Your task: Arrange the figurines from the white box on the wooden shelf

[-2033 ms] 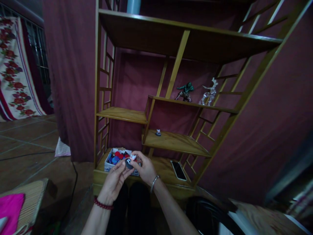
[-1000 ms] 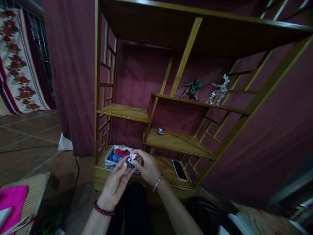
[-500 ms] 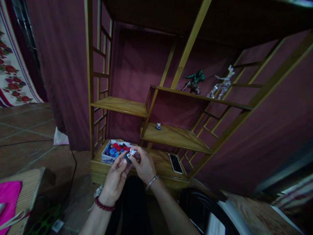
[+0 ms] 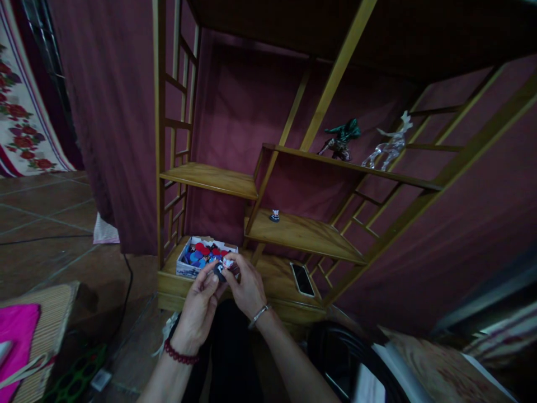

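Between my two hands is a small figurine (image 4: 220, 271) with a dark round base and a white upper part. My left hand (image 4: 201, 305) pinches the dark base from the left. With thumb and fingertips, my right hand (image 4: 246, 284) grips the white part from the right; the fingers hide some of it. Just behind them, on the low wooden shelf, a printed box (image 4: 189, 270) holds a jumble of red, blue and dark pieces. A similar small figurine (image 4: 274, 215) stands upright on the shelf board above and to the right.
A white-edged phone (image 4: 302, 279) lies on the bottom shelf at right. On the upper shelf stand a green-caped figure (image 4: 343, 139) and a clear deer ornament (image 4: 388, 146). A black round container (image 4: 335, 358) is at lower right, and a woven mat surface (image 4: 56, 313) at left.
My view has shifted slightly, so the shelves sit a little further right. Both hands keep their grip on the figurine, with hardly any movement of the fingers.
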